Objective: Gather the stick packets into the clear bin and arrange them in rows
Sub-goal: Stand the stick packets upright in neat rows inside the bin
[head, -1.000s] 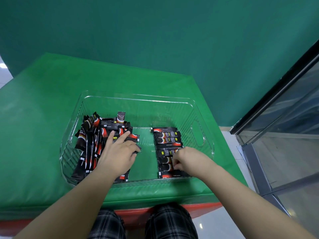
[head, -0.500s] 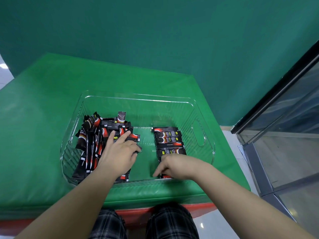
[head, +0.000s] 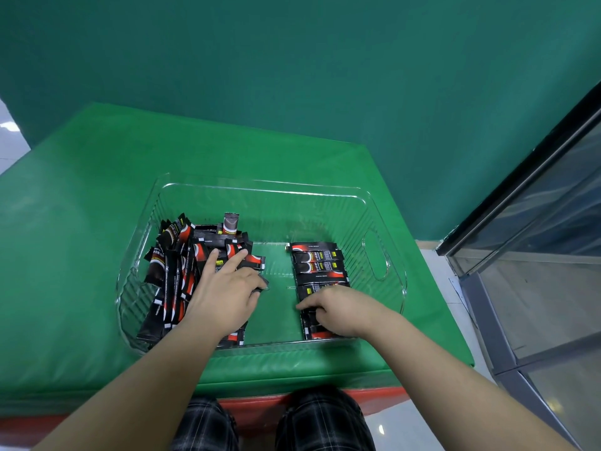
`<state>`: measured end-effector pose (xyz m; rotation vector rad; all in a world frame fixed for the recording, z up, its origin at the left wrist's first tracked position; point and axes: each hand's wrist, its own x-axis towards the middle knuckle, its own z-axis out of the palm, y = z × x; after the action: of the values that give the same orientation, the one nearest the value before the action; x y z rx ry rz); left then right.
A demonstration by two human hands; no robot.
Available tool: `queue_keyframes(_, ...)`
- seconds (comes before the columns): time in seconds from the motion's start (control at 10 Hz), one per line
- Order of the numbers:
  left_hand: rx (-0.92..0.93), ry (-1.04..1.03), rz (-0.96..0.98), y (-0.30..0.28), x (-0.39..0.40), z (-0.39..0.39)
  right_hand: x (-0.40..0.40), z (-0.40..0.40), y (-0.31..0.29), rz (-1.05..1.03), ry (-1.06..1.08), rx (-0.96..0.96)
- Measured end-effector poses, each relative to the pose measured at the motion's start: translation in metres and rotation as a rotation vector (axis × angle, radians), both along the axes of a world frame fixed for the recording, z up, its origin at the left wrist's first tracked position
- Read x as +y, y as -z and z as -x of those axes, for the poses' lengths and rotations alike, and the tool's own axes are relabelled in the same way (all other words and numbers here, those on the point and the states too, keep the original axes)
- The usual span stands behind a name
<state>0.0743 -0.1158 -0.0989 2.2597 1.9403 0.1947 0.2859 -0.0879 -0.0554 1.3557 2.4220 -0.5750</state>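
Head view: my left hand point(head: 224, 296) lies flat, fingers relaxed, on the loose black-and-red stick packets point(head: 177, 271) in the clear plastic bin point(head: 374, 203). Right hand point(head: 338, 309), fingers curled, nudges the row point(head: 317, 265); grip unclear. Best square ends, keep overlap even.
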Motion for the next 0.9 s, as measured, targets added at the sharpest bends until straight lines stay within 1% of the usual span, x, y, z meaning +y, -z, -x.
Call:
queue_keyframes(0.2, 0.006, 0.003, 0.003, 0.001, 0.001, 0.000, -0.001, 0.002, 0.008, -0.115, -0.003, 0.076)
queue_keyframes(0.4, 0.005, -0.036, -0.021, 0.005, 0.002, 0.001, 0.009, 0.022, 0.012, -0.203, 0.104, 0.269)
queue_keyframes(0.6, -0.043, -0.053, -0.092, 0.009, 0.002, 0.001, 0.030, 0.065, 0.034, -0.076, 0.281, 0.377)
queue_keyframes(0.7, -0.070, -0.060, -0.111, 0.010, 0.002, 0.001, 0.033, 0.079, 0.038, -0.055, 0.323, 0.432)
queue_keyframes(0.9, -0.068, -0.049, -0.126, 0.014, 0.004, 0.003, 0.031, 0.085, 0.043, -0.088, 0.288, 0.406)
